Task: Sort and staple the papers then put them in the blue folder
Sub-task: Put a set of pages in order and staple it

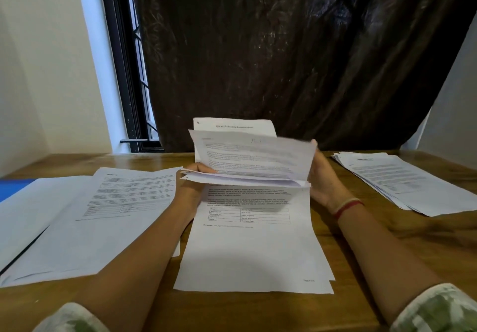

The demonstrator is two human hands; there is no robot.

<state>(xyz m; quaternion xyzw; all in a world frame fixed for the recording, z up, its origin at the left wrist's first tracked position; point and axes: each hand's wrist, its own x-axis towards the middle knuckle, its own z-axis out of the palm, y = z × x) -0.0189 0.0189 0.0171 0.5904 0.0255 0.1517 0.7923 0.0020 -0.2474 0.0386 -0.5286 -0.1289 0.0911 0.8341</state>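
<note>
A bundle of printed papers (251,249) lies in front of me on the wooden table (387,249), its upper sheets (253,156) lifted and folded back. My left hand (192,184) grips the bundle's left edge at the fold. My right hand (324,176) holds the raised sheets at their right edge. A second pile of papers (98,218) is spread to the left. A third pile (402,182) lies at the far right. A corner of the blue folder (13,189) shows at the left edge, mostly hidden under paper.
A dark curtain (296,55) hangs behind the table, with a window frame (124,68) to its left. Bare wood shows near the front edge between my arms and at the right front.
</note>
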